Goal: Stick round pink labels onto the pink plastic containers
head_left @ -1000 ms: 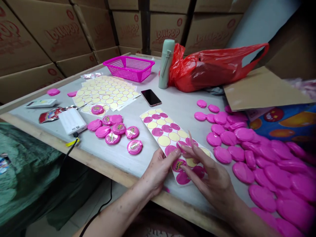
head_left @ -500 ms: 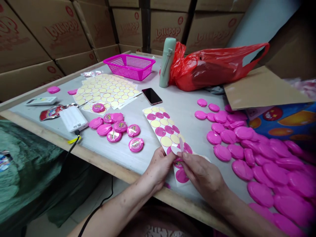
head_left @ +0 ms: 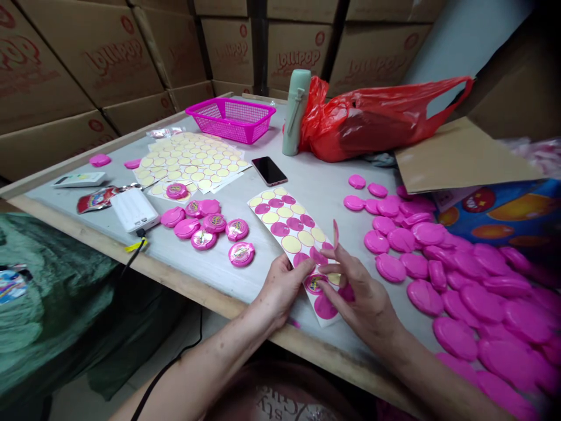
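Currently, the left hand (head_left: 283, 287) grips the sheet of round stickers (head_left: 291, 242) by its near left edge, thumb on top. The right hand (head_left: 367, 292) spreads over the opposite edge, fingers parted, thumb at a pink roundel (head_left: 312, 285) with yellow lettering. Left of the grip sit labelled pink cases (head_left: 237, 229); rightward, plain pink cases (head_left: 424, 297) heap up.

We saw a sticker sheet (head_left: 291, 244) dotted magenta and pale yellow; left of it, labelled pink discs (head_left: 214, 223); right of it, plain pink discs (head_left: 460, 307); beyond it, a mint-green flask (head_left: 295, 114).
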Motion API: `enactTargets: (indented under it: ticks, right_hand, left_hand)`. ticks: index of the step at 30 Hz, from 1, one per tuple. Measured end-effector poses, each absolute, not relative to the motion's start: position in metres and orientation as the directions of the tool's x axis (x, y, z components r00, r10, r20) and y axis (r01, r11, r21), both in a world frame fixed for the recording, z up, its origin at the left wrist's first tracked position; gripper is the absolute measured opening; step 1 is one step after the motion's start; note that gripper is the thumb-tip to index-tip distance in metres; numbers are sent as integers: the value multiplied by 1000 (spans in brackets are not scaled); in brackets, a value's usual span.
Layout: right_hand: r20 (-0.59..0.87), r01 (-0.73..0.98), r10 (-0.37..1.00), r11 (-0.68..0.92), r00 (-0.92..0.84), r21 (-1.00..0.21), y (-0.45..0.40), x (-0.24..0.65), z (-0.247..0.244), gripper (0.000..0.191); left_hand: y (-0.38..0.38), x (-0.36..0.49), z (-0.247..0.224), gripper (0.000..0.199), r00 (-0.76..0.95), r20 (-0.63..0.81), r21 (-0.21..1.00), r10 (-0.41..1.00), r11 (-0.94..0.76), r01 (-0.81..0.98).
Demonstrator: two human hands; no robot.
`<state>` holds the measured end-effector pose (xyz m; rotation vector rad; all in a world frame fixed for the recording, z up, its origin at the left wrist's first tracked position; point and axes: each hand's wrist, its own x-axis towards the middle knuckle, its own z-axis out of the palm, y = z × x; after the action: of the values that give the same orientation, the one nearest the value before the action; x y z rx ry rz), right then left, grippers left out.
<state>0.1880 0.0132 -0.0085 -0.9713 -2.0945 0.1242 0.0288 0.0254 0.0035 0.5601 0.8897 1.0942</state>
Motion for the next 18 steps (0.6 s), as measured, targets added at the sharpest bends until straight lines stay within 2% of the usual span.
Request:
enactTargets:
  ticks: [6, 12, 16, 18]
  right_hand:
    - [647, 582, 603, 760, -467, -288, 9, 193, -19, 79]
    - [694, 527, 551, 801, -464, -284, 4, 182, -17, 68]
    - [759, 543, 587, 750, -282, -378, -2, 185, 10, 69]
    - [769, 547, 637, 662, -53, -512, -8, 201, 37, 70]
  left_hand:
    - [25, 27, 1, 29, 162, -354, 831, 921, 389, -397]
    - [30, 28, -2, 30, 103, -277, 930, 955, 293, -222]
    - [64, 8, 0, 42, -8, -112, 993, 994, 112, -39]
    - [89, -9, 5, 56, -77, 13, 995, 997, -6, 100]
